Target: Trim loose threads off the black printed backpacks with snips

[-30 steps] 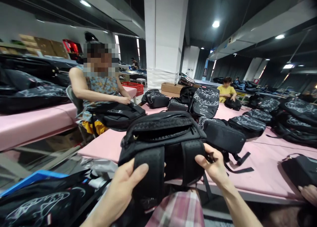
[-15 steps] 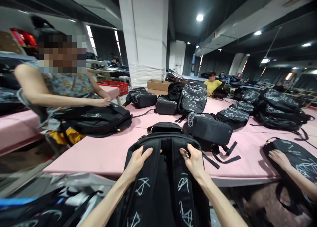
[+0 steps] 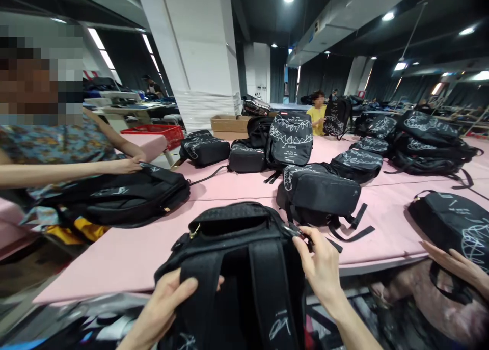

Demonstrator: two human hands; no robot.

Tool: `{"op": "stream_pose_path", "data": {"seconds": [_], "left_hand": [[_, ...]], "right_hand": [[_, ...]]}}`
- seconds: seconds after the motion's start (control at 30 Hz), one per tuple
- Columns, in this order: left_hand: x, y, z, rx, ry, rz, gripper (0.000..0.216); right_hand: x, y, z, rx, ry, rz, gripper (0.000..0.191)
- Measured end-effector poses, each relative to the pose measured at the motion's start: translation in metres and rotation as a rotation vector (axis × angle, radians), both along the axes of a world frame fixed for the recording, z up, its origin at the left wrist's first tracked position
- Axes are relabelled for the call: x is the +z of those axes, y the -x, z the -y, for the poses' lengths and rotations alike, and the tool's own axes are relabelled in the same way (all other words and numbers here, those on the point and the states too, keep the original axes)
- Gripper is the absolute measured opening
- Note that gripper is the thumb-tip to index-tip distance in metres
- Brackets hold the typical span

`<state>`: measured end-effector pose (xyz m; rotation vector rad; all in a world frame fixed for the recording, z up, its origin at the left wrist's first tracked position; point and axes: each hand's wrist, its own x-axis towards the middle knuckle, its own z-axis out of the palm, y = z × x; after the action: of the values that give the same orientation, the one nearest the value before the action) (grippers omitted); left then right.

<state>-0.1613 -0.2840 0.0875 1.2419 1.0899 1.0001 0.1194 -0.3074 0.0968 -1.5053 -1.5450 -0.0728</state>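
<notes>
- Black backpack (image 3: 233,248): head view, back panel toward the camera, base hanging off the near edge of the pink table (image 3: 126,253), top resting on it.
- Change vs half a second ago: both hands were flat on the upper ends of the shoulder straps. Now they've split.
- Left hand (image 3: 164,304): slid down and is clasped round the left shoulder strap (image 3: 200,294), thumb across the front, fingers behind.
- Right hand (image 3: 321,263): gone to the top right corner, fingertips pinched on a small dark tab (image 3: 297,231). Zip puller or strap end, can't tell.
- Pack top has tipped up toward the lens; a brass puller (image 3: 194,231) and a dark slot along the top edge show now. Looks like an open zip, not certain.
- Read: left hand is anchoring, right is working the corner hardware. Handling has gone from the straps to the top closure.
- Surroundings: second backpack (image 3: 319,192) just behind, apart from the held one.
- Co-worker's hand (image 3: 130,164) at left rests on a flat-lying backpack (image 3: 126,199); it sat nearer centre frame before, so the camera has swung.
- Another person's hand (image 3: 458,263) at the right edge, beside a printed backpack (image 3: 451,222). Neither touches the held pack.
</notes>
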Motion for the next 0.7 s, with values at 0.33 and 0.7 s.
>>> {"op": "stream_pose_path", "data": {"seconds": [0.33, 0.7], "left_hand": [[-0.009, 0.006, 0.006, 0.008, 0.039, -0.037, 0.039], [-0.006, -0.001, 0.020, 0.117, 0.031, -0.030, 0.041]], "right_hand": [[-0.008, 0.003, 0.030, -0.006, -0.100, 0.010, 0.013], [-0.008, 0.014, 0.040, -0.076, -0.086, 0.058, 0.016]]}}
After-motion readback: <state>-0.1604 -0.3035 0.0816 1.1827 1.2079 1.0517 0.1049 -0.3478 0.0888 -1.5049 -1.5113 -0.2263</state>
